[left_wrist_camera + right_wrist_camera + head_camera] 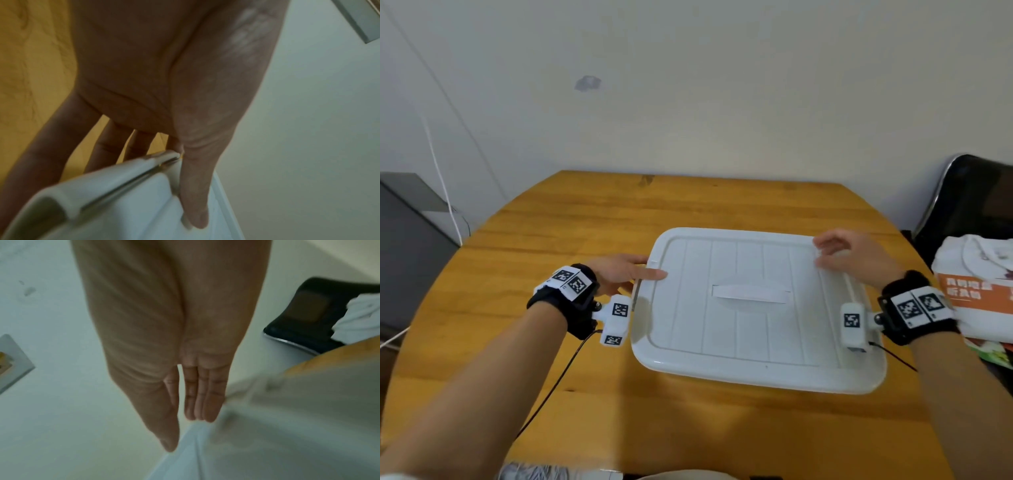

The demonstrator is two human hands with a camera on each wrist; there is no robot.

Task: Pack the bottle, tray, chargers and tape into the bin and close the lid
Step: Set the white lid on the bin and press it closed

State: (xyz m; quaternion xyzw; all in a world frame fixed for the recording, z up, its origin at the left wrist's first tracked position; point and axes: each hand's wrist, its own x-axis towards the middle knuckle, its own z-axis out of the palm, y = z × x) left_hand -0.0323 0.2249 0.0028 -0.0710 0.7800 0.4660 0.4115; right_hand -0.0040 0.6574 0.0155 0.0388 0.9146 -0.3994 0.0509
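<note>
A white bin lid with a recessed handle lies flat over the bin on the wooden table. It hides the bin body and anything inside. My left hand is at the lid's left rim. Its thumb lies on top of the lid, while the straight fingers run down outside the rim. My right hand is over the lid's far right corner, fingers relaxed and holding nothing. In the right wrist view its fingers are straight above the blurred lid.
A black chair stands at the right, with a white bag and an orange printed package beside the table. A grey cabinet and a white cable are at the left. The wall is close behind.
</note>
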